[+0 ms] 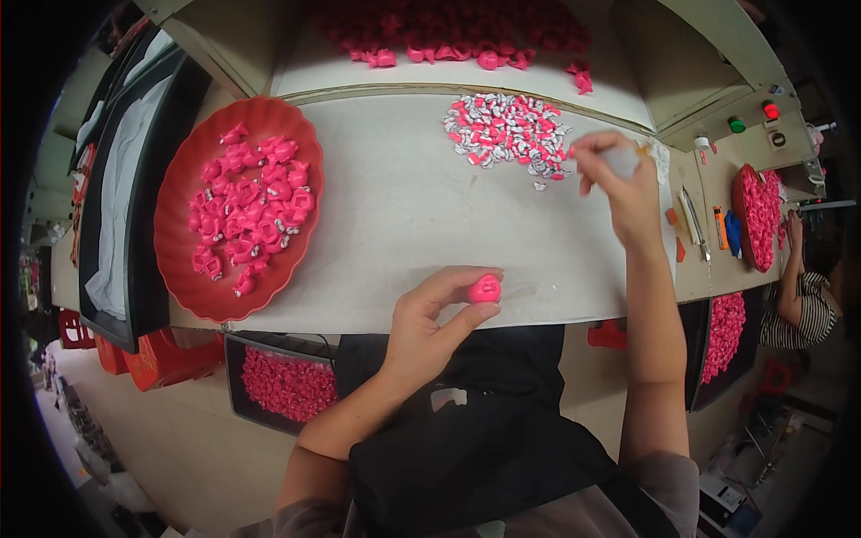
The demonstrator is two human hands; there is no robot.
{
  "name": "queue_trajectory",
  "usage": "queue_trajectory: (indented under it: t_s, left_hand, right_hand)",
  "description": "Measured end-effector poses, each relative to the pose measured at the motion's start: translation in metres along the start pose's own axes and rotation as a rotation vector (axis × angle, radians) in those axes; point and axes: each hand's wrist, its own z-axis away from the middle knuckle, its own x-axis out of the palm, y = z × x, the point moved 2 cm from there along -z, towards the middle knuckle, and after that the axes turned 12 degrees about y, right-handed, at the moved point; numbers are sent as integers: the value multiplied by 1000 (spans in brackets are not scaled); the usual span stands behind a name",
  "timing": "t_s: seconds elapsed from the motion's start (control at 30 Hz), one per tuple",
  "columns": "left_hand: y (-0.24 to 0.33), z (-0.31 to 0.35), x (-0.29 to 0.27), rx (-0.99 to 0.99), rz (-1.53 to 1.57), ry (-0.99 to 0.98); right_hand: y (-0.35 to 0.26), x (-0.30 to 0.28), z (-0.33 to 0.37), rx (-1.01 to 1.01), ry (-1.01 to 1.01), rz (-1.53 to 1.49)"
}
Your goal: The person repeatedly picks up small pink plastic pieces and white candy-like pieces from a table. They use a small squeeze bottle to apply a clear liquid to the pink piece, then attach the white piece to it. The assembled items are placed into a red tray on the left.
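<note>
My left hand (429, 325) is closed on a small round pink plastic piece (485, 289), pinched between thumb and fingers above the front edge of the white-covered table (377, 224). My right hand (623, 179) is at the right edge of a pile of small white-and-pink parts (502, 134). Its thumb and forefinger are bent toward each other, and a speck of pink shows at the fingertips. Whatever they pinch is too small and blurred to name. A single white part (539, 186) lies just off the pile.
At the left stands a red scalloped bowl (170, 233) of pink pieces, beside a black tray (148, 206). More pink pieces (448, 52) fill the shelf behind. Tweezers (692, 220) and an orange marker (720, 228) lie right. Another person (798, 305) sits beyond.
</note>
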Motion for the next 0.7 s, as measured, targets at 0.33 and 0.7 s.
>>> queue_trajectory:
  t_s: [0.33, 0.7]
  left_hand:
    - [2, 3, 3, 179, -140, 4]
    - [8, 8, 6, -363, 356, -123]
  right_hand:
    - [-17, 40, 101, -200, -282, -75]
    - [-21, 34, 106, -501, -346, 122]
